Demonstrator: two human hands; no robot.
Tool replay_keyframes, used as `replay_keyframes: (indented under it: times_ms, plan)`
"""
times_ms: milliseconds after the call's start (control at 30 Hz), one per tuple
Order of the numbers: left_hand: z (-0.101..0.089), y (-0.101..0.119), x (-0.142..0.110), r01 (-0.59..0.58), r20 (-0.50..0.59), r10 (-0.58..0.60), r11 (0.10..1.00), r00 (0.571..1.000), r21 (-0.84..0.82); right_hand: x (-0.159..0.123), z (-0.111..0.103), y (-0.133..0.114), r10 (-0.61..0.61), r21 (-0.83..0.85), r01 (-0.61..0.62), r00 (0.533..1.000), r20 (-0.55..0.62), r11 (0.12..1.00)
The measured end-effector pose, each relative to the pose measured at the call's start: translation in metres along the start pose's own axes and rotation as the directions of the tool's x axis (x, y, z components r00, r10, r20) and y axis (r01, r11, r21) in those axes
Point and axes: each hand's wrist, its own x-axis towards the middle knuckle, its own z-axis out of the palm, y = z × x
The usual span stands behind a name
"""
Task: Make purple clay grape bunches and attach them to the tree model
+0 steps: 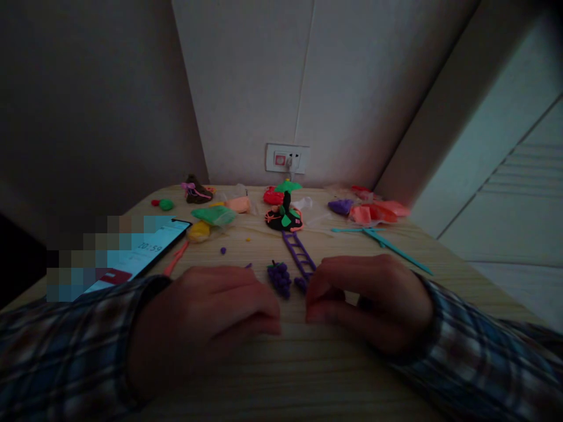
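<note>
My left hand is closed above the near part of the table, fingers and thumb drawn together. Anything between its tips is too small or hidden to make out. To its right, my right hand curls into a pinch, and whatever it may hold is also hidden. Between and just beyond the hands lies a purple clay grape bunch with a bit of green on top. A purple clay ladder runs away from my right fingers. At its near end, a small purple clay lump sits beside those fingers.
A black clay base with a green-topped tree stands behind the ladder. Bagged clay, green and red-orange, lies farther back. Turquoise tools are at right, a lit phone at left. A wall socket is behind.
</note>
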Motion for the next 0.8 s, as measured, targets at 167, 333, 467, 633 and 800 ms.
replay_keyframes:
  times_ms: [167, 333, 467, 633, 800]
  plan:
    - [0.010, 0.001, 0.001, -0.044, -0.150, 0.048, 0.998, 0.988, 0.033, -0.001, 0.002, 0.001, -0.045, -0.070, 0.045, 0.999, -0.007, 0.997]
    - [0.008, 0.002, -0.001, -0.024, 0.026, 0.025, 0.999, 0.999, -0.029, -0.002, 0.004, 0.001, -0.046, -0.040, 0.048, 0.998, 0.033, 0.998]
    - [0.005, 0.003, 0.001, -0.039, 0.042, 0.038, 0.999, 0.998, 0.028, -0.003, 0.007, 0.001, -0.025, -0.063, 0.027, 0.999, 0.020, 0.998]
    - [0.013, 0.004, 0.002, 0.017, 0.018, -0.018, 0.998, 1.000, 0.055, -0.006, 0.009, 0.001, 0.006, -0.072, -0.001, 0.997, 0.072, 0.997]
    - [0.017, 0.007, 0.001, 0.023, -0.020, -0.021, 0.995, 1.000, 0.102, -0.005, 0.012, 0.003, -0.013, -0.059, 0.018, 0.997, 0.076, 0.998]
